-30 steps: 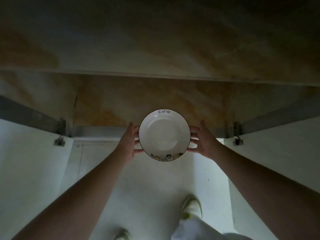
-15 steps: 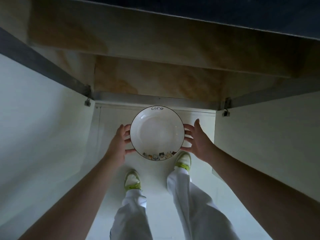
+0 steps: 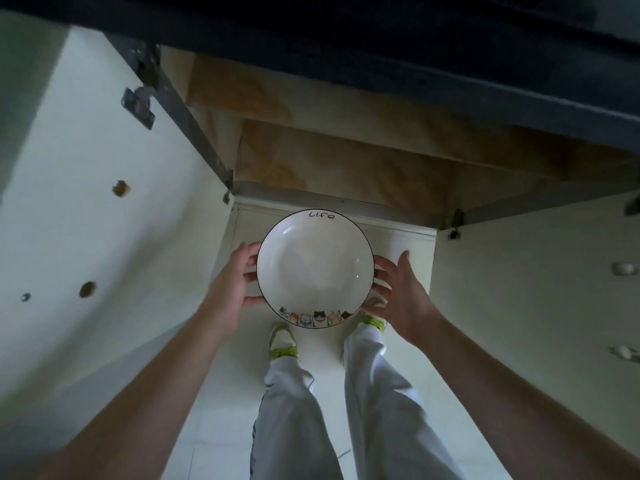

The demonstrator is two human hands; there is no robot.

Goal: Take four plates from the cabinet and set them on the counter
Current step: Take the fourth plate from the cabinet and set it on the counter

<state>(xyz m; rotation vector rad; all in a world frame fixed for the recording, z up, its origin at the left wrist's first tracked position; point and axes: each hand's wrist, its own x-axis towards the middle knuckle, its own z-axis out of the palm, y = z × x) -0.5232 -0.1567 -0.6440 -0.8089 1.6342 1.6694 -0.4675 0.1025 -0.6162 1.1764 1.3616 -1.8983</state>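
Head view: the plate [image 3: 315, 268] hangs level in front of the open cabinet [image 3: 346, 161], above the floor. The left hand [image 3: 232, 285] and right hand [image 3: 403, 294] pinch opposite rims, fingers spread. Such light edge contact could let it slip and shatter.

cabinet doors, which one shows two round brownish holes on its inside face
The left cabinet door, beside the left hand. The right cabinet door shows small white fittings instead.
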